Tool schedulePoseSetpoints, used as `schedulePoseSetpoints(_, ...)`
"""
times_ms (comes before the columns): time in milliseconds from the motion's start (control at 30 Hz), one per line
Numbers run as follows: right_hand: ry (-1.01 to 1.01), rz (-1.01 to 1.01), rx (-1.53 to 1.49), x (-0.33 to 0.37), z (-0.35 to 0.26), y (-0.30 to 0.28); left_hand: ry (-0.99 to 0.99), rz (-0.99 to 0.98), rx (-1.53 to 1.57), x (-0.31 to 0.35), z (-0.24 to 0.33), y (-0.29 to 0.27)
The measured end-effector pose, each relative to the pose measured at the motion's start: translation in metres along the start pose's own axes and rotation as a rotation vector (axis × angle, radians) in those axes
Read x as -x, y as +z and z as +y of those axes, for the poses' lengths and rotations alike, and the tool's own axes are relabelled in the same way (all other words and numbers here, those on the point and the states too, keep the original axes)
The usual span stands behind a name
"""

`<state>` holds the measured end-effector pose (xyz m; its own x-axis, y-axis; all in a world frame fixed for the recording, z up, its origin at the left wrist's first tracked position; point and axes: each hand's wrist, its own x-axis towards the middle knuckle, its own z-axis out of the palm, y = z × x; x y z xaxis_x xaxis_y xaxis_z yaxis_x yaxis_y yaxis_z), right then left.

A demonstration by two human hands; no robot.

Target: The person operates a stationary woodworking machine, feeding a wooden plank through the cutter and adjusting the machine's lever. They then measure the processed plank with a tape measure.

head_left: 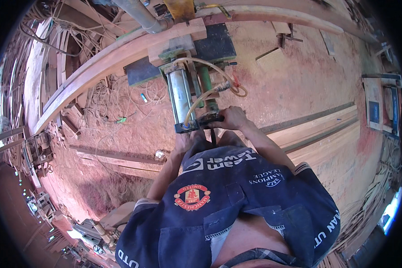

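Observation:
In front of me is a silver air cylinder point(180, 96) with a dark end cap, mounted on a green metal frame point(204, 85). Clear hoses point(204, 96) loop from it. My right hand point(233, 119) is closed around a black handle point(210, 119) just right of the cap. My left hand point(184, 142) is by the cap's near side, its fingers hidden behind the cylinder and my shirt. Beyond the cylinder, a wooden block point(170, 49) lies against a long wooden beam point(100, 68) that crosses the view.
Planks lie on the dusty floor at right point(315, 129) and left point(116, 161). Tangled thin hose or cord point(105, 105) lies left of the cylinder. A grey pipe point(140, 15) and a yellow metal part point(181, 10) stand over the beam. Stacked timber lines the far left.

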<state>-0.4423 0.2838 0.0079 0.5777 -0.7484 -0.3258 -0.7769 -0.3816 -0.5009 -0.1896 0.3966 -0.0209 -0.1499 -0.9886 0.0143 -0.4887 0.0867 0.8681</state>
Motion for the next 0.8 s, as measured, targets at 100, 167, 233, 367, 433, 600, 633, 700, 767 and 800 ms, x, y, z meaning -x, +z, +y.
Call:
schedulePoseSetpoints(100, 0.002, 0.002, 0.019, -0.001, -0.001, 0.000, -0.113, -0.063, -0.031, 0.004, -0.009, 0.003)
schedulePoseSetpoints(167, 0.016, -0.022, 0.002, -0.001, -0.001, 0.000, -0.077, -0.044, -0.048, 0.005, -0.014, 0.005)
schedulePoseSetpoints(233, 0.023, -0.036, 0.002, -0.001, 0.000, 0.000, -0.061, -0.029, -0.057, 0.006, -0.017, 0.006)
schedulePoseSetpoints(367, 0.023, -0.034, 0.013, -0.001, 0.000, 0.000, -0.052, 0.012, -0.006, 0.004, -0.011, 0.006)
schedulePoseSetpoints(433, 0.016, -0.023, 0.006, -0.001, 0.000, 0.001, -0.094, -0.011, 0.043, 0.003, -0.006, 0.003)
schedulePoseSetpoints(600, 0.015, -0.030, 0.017, -0.002, 0.000, 0.001, -0.178, -0.067, 0.078, -0.001, 0.002, 0.001)
schedulePoseSetpoints(633, 0.016, -0.029, 0.014, -0.002, -0.001, 0.000, -0.154, -0.042, 0.054, -0.001, 0.002, 0.002)
schedulePoseSetpoints(700, 0.022, -0.039, 0.018, -0.002, -0.002, -0.001, -0.153, -0.023, -0.002, -0.001, 0.002, 0.003)
schedulePoseSetpoints(767, 0.032, -0.040, 0.006, -0.001, -0.002, -0.002, -0.113, -0.016, 0.012, 0.000, 0.003, 0.003)
schedulePoseSetpoints(800, 0.033, -0.039, 0.001, 0.000, -0.003, -0.002, -0.119, -0.019, 0.016, 0.001, 0.004, 0.002)
